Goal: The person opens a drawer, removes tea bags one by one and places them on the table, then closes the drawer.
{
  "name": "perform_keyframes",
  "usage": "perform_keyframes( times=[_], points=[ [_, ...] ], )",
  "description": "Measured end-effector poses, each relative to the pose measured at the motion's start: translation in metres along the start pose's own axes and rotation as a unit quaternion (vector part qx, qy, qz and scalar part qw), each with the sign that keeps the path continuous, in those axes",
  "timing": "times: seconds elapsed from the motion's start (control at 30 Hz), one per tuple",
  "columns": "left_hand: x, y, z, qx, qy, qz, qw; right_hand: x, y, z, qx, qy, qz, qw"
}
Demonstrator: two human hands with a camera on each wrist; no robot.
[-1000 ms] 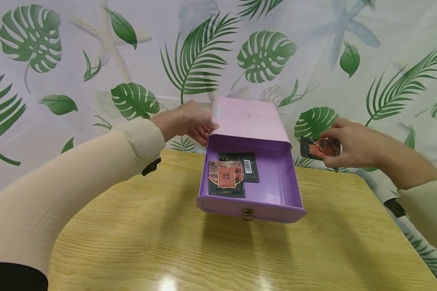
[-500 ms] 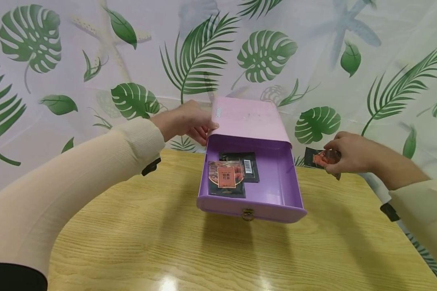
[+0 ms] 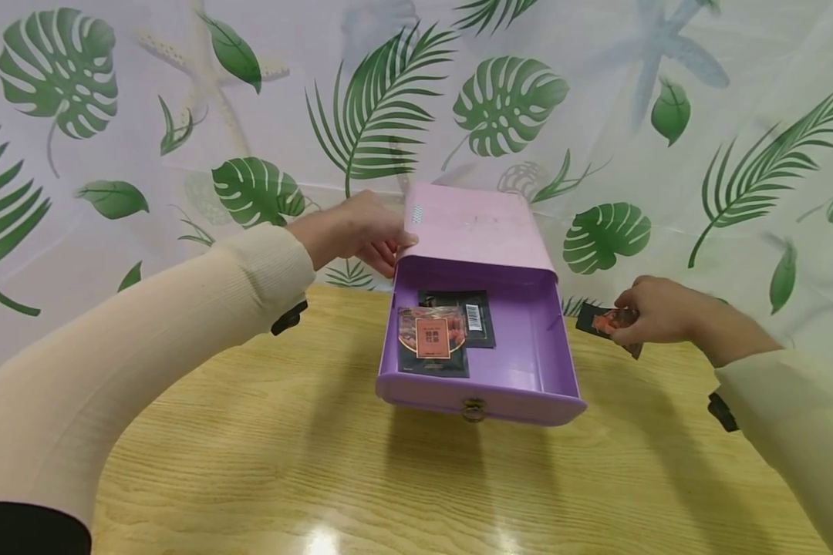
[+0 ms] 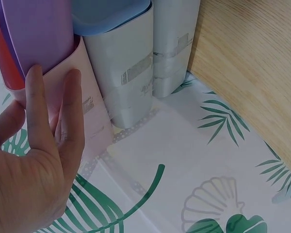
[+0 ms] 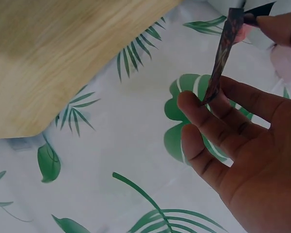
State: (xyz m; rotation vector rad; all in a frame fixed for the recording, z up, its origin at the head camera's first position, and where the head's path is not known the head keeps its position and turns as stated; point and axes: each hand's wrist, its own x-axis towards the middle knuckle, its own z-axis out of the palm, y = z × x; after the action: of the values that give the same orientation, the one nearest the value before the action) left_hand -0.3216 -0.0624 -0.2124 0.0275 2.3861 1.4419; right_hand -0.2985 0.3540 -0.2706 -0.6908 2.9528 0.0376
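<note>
A pink drawer unit [image 3: 479, 223] stands toward the back of the table, its purple drawer [image 3: 521, 339] pulled out toward me. My left hand [image 3: 364, 227] holds the unit's left edge, thumb on top and fingers along the side; the left wrist view shows the fingers [image 4: 36, 111] against the pink shell. Inside the drawer, a red-and-black tea sachet [image 3: 433, 339] overlaps a black sachet [image 3: 482, 320] with a barcode. To the drawer's right, my right hand [image 3: 659, 310] pinches a similar sachet [image 3: 604, 320] between thumb and fingers, seen nearly edge-on in the right wrist view [image 5: 224, 53].
Below the pink shell, the left wrist view shows pale drawer shells [image 4: 123, 68], one with a blue drawer [image 4: 109, 17]. A brass ring pull [image 3: 473, 408] sits on the purple drawer front. A leaf-print cloth [image 3: 264, 92] hangs behind the wooden table [image 3: 250, 455].
My right hand has come down toward the table with the sachet, its forearm reaching farther into view. The left hand, drawer and sachets inside have stayed put.
</note>
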Motion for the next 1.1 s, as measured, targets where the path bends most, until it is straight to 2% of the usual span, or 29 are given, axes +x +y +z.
perform_keyframes(
  times=[0.17, 0.4, 0.63, 0.8, 1.1],
  points=[
    [-0.001, 0.000, 0.000, -0.001, 0.000, -0.002, 1.0000, 0.002, 0.005, 0.012, 0.035, -0.035, 0.009, 0.9987],
    [-0.004, 0.001, -0.001, 0.000, -0.002, -0.003, 1.0000, 0.002, 0.013, 0.035, 0.025, -0.045, 0.016, 0.9985],
    [-0.004, 0.001, -0.001, 0.002, -0.004, -0.001, 1.0000, 0.005, 0.012, 0.059, 0.047, -0.061, 0.009, 0.9970],
    [-0.003, 0.000, -0.001, 0.003, -0.003, 0.001, 1.0000, 0.006, 0.007, 0.072, 0.063, -0.086, 0.025, 0.9940],
    [-0.001, -0.001, -0.001, 0.002, 0.000, 0.001, 1.0000, 0.002, 0.008, 0.092, 0.056, -0.074, -0.010, 0.9956]
  ],
)
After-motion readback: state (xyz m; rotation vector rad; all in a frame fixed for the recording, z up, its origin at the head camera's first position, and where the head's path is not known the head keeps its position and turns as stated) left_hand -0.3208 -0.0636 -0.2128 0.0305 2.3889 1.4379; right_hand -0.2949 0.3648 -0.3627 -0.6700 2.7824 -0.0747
